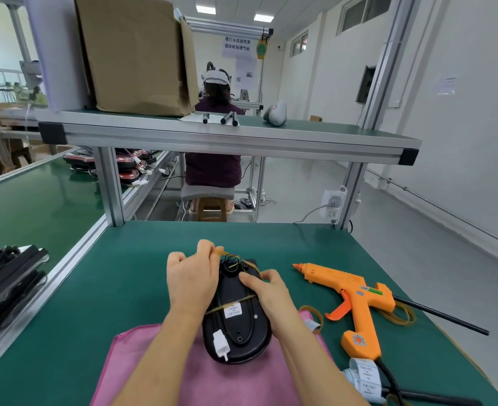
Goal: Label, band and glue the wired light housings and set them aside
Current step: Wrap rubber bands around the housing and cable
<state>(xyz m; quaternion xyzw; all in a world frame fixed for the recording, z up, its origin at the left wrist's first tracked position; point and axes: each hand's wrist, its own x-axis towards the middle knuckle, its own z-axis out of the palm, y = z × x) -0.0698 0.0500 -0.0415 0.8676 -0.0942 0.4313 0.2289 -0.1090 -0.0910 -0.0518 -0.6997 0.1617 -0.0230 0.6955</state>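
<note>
Fingers (206, 247) of the left hand (190, 278) pinch a tan rubber band (222, 251); the right hand (266, 291) clasps the far right edge of the black housing (236, 329). On the green table (124, 259), a near pink cloth (154, 361) bears the housing, with an orange glue gun (356, 291) to its right.

White walls (461, 68), grey floor (388, 218), apparently high windows (356, 13).
</note>
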